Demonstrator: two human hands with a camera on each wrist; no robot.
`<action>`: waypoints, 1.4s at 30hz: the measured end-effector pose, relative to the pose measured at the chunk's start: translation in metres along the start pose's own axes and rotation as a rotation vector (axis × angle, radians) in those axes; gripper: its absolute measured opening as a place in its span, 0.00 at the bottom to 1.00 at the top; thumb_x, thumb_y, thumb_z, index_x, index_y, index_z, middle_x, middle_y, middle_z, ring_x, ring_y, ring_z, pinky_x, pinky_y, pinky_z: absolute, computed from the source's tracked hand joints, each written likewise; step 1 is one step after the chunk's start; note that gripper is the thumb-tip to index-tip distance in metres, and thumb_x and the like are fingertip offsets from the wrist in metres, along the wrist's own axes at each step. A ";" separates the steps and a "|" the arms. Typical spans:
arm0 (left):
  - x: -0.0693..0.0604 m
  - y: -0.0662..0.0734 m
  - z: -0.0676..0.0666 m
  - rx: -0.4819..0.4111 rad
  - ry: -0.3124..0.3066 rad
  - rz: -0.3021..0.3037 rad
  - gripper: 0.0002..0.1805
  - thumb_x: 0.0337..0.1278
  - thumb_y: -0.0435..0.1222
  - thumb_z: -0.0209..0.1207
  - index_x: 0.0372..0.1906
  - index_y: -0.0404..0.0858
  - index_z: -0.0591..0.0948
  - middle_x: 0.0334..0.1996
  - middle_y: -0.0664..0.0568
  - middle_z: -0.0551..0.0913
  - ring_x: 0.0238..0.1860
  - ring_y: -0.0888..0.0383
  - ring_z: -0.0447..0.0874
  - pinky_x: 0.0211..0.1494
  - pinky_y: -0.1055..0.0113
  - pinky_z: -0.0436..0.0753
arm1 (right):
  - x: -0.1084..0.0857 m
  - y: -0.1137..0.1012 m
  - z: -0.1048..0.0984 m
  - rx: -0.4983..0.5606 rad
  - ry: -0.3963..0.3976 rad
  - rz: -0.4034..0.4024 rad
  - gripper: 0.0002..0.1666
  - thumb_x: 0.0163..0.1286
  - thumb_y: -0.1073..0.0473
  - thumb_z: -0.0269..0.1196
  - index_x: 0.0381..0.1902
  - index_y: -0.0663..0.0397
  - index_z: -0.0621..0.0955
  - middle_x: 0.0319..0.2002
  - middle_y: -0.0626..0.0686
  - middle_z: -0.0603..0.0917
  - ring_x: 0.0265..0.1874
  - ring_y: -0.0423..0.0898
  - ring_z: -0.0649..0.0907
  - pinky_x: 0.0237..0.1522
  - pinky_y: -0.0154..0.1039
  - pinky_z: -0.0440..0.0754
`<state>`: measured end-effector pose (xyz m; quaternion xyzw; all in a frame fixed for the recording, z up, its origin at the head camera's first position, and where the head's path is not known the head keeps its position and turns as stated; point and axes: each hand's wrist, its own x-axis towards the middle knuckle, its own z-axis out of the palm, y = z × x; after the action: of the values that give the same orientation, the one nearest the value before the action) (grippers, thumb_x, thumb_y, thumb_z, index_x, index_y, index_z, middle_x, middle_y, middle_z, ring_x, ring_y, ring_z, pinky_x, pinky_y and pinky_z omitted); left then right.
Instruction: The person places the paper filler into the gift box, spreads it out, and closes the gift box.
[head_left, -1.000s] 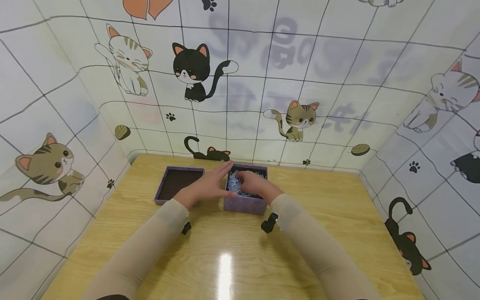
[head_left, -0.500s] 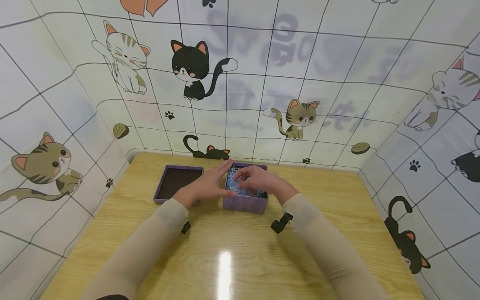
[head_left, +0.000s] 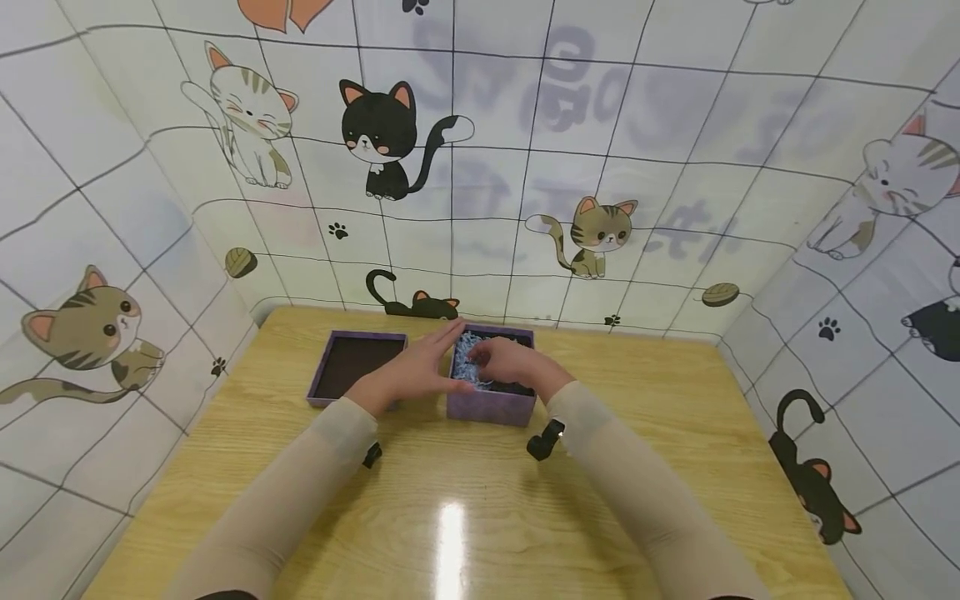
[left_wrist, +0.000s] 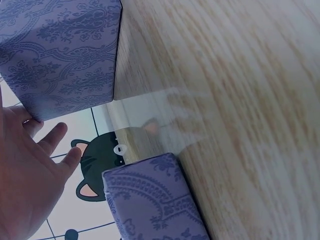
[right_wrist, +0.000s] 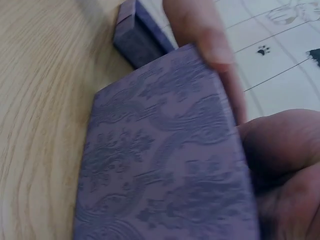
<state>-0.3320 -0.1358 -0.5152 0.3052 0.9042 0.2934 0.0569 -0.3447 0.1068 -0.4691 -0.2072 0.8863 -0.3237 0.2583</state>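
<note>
Dips the right hand [head_left: 513,362] back down into the purple box [head_left: 491,408], having been raised over it half a second ago; seemingly means a return to working at the blue shreds [head_left: 466,343] inside. Reaches across from the right with fingers curled; cannot tell whether pinching any shreds. Keeps the left hand [head_left: 416,367] spread, thumb and fingers apart, at the box's left side. Farther left, leaves the shallow purple tray [head_left: 348,367] lying on the wooden table [head_left: 637,425].
</note>
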 end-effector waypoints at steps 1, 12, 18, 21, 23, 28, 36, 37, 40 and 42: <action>0.000 0.000 0.000 0.000 -0.002 -0.002 0.71 0.58 0.76 0.68 0.94 0.51 0.44 0.92 0.55 0.41 0.88 0.41 0.52 0.82 0.34 0.65 | -0.003 -0.002 -0.002 -0.010 0.011 -0.016 0.29 0.79 0.66 0.67 0.75 0.58 0.81 0.63 0.56 0.86 0.57 0.51 0.84 0.58 0.48 0.85; 0.000 0.001 -0.005 -0.008 -0.013 0.002 0.70 0.59 0.75 0.68 0.93 0.53 0.42 0.92 0.55 0.40 0.88 0.39 0.52 0.81 0.30 0.63 | -0.008 -0.005 -0.004 -0.410 0.045 -0.254 0.43 0.78 0.54 0.75 0.84 0.56 0.72 0.82 0.62 0.69 0.80 0.62 0.71 0.76 0.58 0.74; 0.002 0.000 -0.001 -0.002 -0.012 0.016 0.70 0.59 0.76 0.67 0.93 0.54 0.42 0.92 0.56 0.40 0.89 0.41 0.50 0.83 0.33 0.62 | 0.003 0.002 0.002 -0.530 0.005 -0.152 0.40 0.81 0.54 0.72 0.84 0.57 0.72 0.82 0.63 0.71 0.80 0.61 0.72 0.78 0.57 0.72; 0.002 0.001 -0.001 -0.005 -0.007 0.013 0.70 0.59 0.76 0.67 0.93 0.55 0.42 0.92 0.59 0.39 0.89 0.42 0.51 0.83 0.34 0.62 | 0.002 -0.001 -0.001 -0.538 -0.002 -0.110 0.40 0.81 0.55 0.71 0.84 0.57 0.72 0.81 0.63 0.72 0.80 0.60 0.72 0.79 0.57 0.71; 0.002 0.001 -0.001 -0.006 -0.007 0.011 0.70 0.59 0.76 0.68 0.93 0.56 0.42 0.92 0.58 0.39 0.88 0.41 0.51 0.83 0.33 0.63 | -0.001 -0.004 -0.005 -0.521 0.008 -0.108 0.40 0.80 0.54 0.73 0.84 0.56 0.73 0.81 0.61 0.72 0.80 0.59 0.72 0.79 0.56 0.71; 0.002 0.000 -0.002 -0.005 -0.018 -0.001 0.70 0.59 0.76 0.67 0.93 0.55 0.41 0.93 0.53 0.41 0.88 0.40 0.53 0.81 0.32 0.65 | -0.012 -0.007 -0.015 -0.475 0.080 -0.218 0.41 0.74 0.54 0.78 0.80 0.54 0.77 0.80 0.59 0.74 0.80 0.60 0.71 0.79 0.58 0.70; 0.000 0.000 -0.002 -0.002 -0.016 -0.007 0.70 0.59 0.76 0.67 0.94 0.53 0.43 0.92 0.56 0.40 0.88 0.38 0.53 0.81 0.29 0.63 | 0.002 0.004 -0.015 -0.508 -0.023 -0.457 0.29 0.77 0.66 0.73 0.73 0.56 0.84 0.71 0.57 0.82 0.74 0.57 0.77 0.77 0.55 0.73; -0.001 0.000 -0.002 0.000 -0.016 -0.008 0.70 0.59 0.75 0.68 0.94 0.54 0.43 0.92 0.56 0.40 0.88 0.39 0.53 0.81 0.29 0.63 | 0.006 0.007 -0.013 -0.536 -0.042 -0.444 0.28 0.77 0.67 0.72 0.73 0.55 0.84 0.71 0.56 0.82 0.73 0.57 0.78 0.76 0.55 0.74; -0.001 0.001 -0.002 0.002 -0.010 -0.003 0.70 0.60 0.75 0.67 0.93 0.53 0.43 0.92 0.53 0.42 0.88 0.39 0.52 0.82 0.31 0.63 | 0.015 0.012 -0.009 -0.608 -0.068 -0.386 0.28 0.78 0.69 0.70 0.74 0.55 0.83 0.71 0.56 0.82 0.73 0.57 0.79 0.76 0.53 0.75; -0.002 0.000 -0.002 0.001 -0.005 -0.003 0.70 0.60 0.76 0.67 0.93 0.53 0.43 0.92 0.52 0.42 0.88 0.40 0.52 0.82 0.31 0.63 | 0.017 0.012 -0.009 -0.634 -0.063 -0.367 0.28 0.78 0.69 0.70 0.74 0.56 0.83 0.72 0.57 0.82 0.73 0.57 0.79 0.76 0.53 0.76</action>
<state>-0.3309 -0.1374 -0.5136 0.3046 0.9046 0.2923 0.0594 -0.3652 0.1107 -0.4774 -0.4426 0.8822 -0.0672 0.1459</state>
